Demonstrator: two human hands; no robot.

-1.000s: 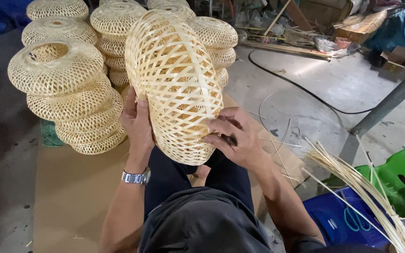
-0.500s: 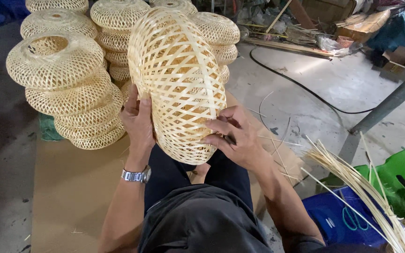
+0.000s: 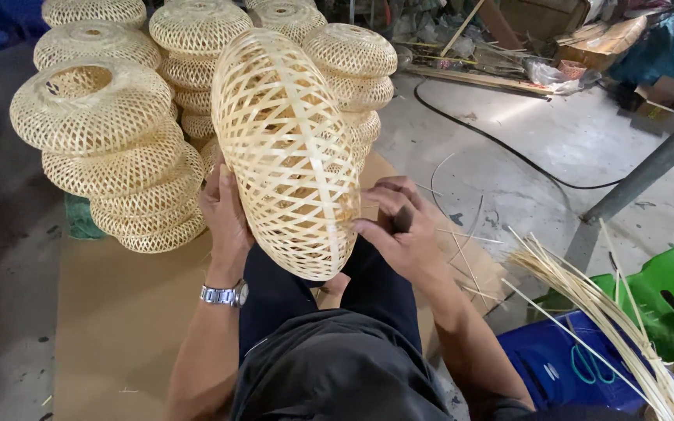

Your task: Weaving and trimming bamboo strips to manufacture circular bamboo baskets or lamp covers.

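Soft, even daylight, brightest on the concrete upper right; left edge dim, corners perhaps slightly stretched.

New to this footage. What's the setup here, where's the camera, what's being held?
One camera, worn on a person's head, looks down at their two bare hands; no machine is involved. The left hand, with a wristwatch, supports the side of an open-weave bamboo shade propped on the person's lap. The right hand touches its other edge. Stacks of finished woven shades sit behind on a cardboard sheet. A bundle of bamboo strips lies at right, over a blue bin.
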